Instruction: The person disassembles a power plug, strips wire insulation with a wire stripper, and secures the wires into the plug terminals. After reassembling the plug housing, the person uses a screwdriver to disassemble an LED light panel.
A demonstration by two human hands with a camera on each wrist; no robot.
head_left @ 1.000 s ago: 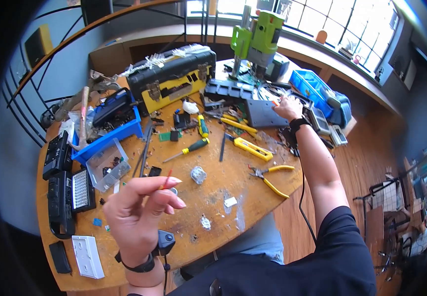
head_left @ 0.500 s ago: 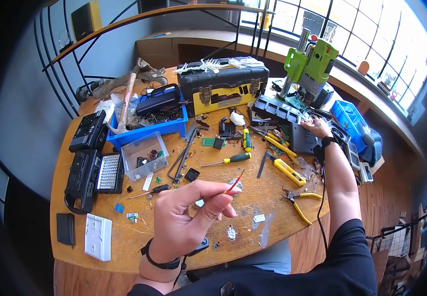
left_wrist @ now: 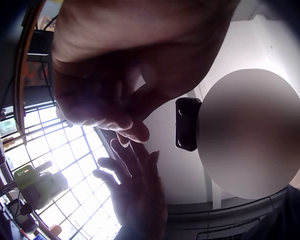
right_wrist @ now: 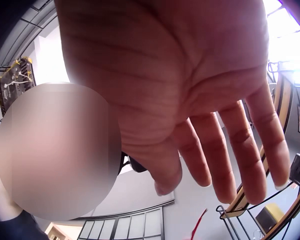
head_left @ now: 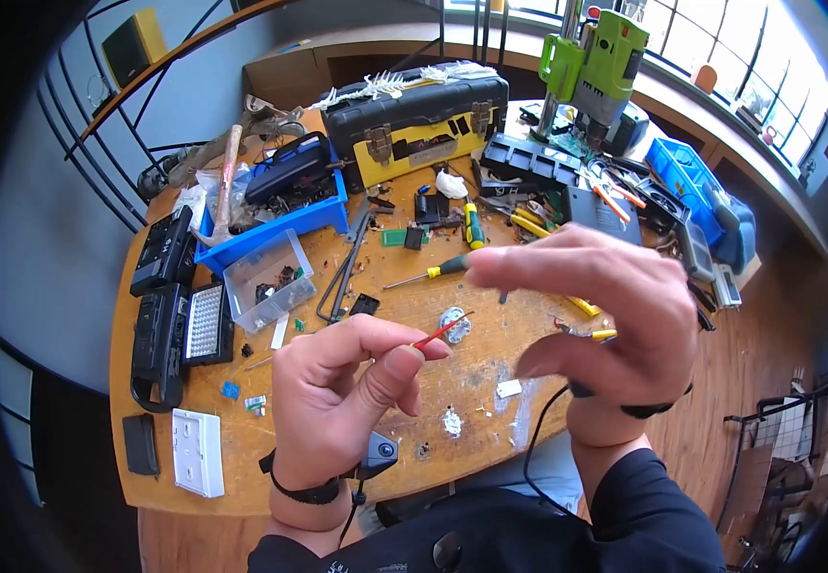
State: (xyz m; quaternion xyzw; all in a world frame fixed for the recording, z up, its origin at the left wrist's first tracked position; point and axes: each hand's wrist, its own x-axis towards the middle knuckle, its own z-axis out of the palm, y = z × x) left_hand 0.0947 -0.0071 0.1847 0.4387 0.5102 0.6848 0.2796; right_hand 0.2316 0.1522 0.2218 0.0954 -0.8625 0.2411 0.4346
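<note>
Between thumb and forefinger, my left hand [head_left: 333,396] pinches a thin red wire [head_left: 440,332] over the front of the workbench. A thin tip sticks out past the red covering, pointing up and right. My right hand [head_left: 624,325] hovers to the right of the wire with fingers apart and nothing in its grasp. In the right wrist view the palm [right_wrist: 190,85] faces the camera and the fingers extend, with the red wire [right_wrist: 198,225] below them. Behind the wire, a round grey metal part [head_left: 454,326] lies on the wood.
An orange-handled tool [head_left: 612,202] lies on a grey case at the back right. Yellow-handled cutters [head_left: 603,334] are partly hidden behind my right hand. A green-handled screwdriver [head_left: 447,267], blue bin [head_left: 280,224], toolbox [head_left: 423,143] and green drill press [head_left: 605,72] stand or lie farther back.
My right hand has left the grey case at the back right and come in beside the left hand. The left hand keeps pinching the red wire; the head view has shifted.
</note>
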